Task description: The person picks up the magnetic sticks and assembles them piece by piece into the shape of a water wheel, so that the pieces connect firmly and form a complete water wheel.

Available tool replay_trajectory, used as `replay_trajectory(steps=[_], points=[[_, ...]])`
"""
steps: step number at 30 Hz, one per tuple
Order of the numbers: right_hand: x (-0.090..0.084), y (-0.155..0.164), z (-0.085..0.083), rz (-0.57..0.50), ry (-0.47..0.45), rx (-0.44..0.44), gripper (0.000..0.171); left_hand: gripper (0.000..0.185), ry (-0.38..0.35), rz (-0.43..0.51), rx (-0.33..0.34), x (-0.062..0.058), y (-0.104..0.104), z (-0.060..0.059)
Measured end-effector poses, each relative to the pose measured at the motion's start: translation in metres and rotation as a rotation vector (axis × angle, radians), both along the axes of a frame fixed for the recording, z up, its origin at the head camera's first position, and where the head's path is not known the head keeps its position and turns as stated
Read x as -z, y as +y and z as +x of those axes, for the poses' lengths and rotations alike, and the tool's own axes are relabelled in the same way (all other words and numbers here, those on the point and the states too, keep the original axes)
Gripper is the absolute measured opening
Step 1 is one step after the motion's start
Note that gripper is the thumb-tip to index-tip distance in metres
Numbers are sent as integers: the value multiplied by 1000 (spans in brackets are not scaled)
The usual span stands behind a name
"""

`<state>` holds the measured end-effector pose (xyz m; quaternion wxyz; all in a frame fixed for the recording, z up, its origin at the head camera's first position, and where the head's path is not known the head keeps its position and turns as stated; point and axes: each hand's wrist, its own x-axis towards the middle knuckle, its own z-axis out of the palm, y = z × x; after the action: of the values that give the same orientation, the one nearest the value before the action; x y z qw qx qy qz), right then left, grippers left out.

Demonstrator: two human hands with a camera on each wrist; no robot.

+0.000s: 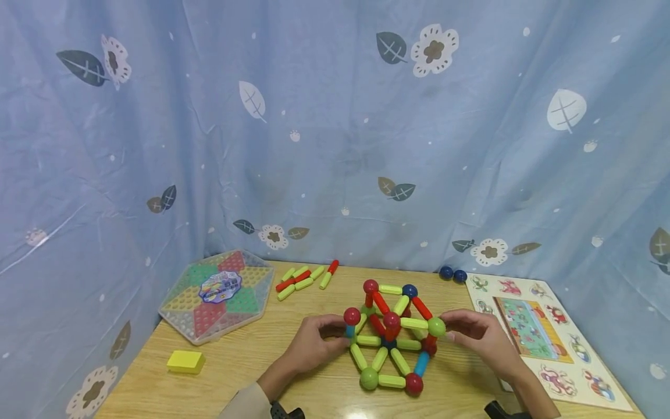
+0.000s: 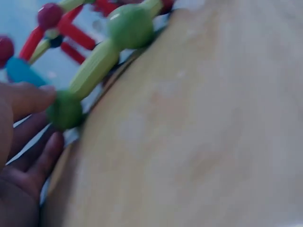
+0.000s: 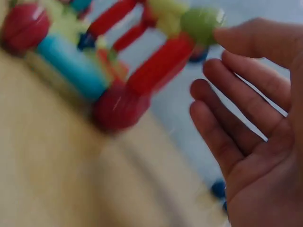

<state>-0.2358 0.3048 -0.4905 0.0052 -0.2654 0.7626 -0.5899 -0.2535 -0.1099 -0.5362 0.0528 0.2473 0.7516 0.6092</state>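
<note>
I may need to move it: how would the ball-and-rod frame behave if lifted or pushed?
The ball-and-rod frame may sag or come apart, since separate rods meet at round balls. Its open build suggests it is light for its size. Its broad base should make tipping unlikely.

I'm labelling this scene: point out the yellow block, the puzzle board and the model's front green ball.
Yellow block [image 1: 185, 362], head view, its middle.
Puzzle board [image 1: 533, 329], head view, its central picture.
Front green ball [image 1: 369, 378], head view, its middle.
</note>
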Motion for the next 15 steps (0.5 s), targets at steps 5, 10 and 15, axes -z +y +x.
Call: replay_trajectory(steps=[5, 10, 15], points=[[29, -2, -5, 6, -82, -113, 36, 44, -123, 41, 100, -8, -31, -10], [38, -10, -6, 76, -45, -68, 37, 49, -136, 69, 198, -21, -75, -19], [42, -16, -8, 101, -2, -2, 35, 52, -120, 29, 281, -42, -118, -33]])
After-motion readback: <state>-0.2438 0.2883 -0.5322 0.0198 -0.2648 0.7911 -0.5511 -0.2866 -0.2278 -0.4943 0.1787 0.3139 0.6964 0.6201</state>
